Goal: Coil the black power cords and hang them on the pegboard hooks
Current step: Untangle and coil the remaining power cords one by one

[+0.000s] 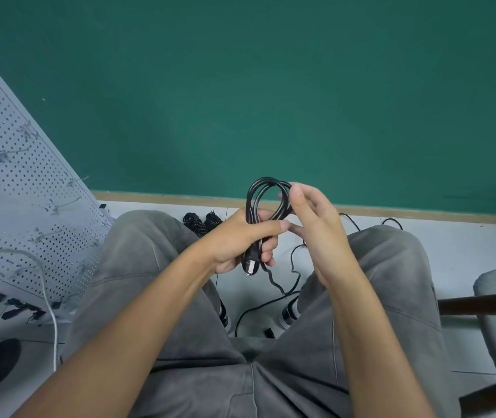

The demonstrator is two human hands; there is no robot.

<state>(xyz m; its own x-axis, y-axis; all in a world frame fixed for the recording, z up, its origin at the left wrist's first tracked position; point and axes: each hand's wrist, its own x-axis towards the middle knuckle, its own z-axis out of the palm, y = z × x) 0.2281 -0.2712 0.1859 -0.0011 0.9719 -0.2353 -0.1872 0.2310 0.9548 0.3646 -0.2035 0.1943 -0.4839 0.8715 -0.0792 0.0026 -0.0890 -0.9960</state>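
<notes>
Green wall [271, 86] fills the upper view above a pale floor [466, 245]. Grey pegboard [14, 182] with wire hooks leans at left. Person seated, grey trousers [156, 267], knees apart. Left hand [240, 239] grips the black power cord [266, 200] at mid-loop, fingers curled round the strands, plug [249, 267] hanging just below the fist. Right hand [316, 224] pinches the loop's right side with thumb and fingertips. Cord's loose tail trails to the floor between the knees. Second coiled cord [194, 223] lies beyond the left knee.
</notes>
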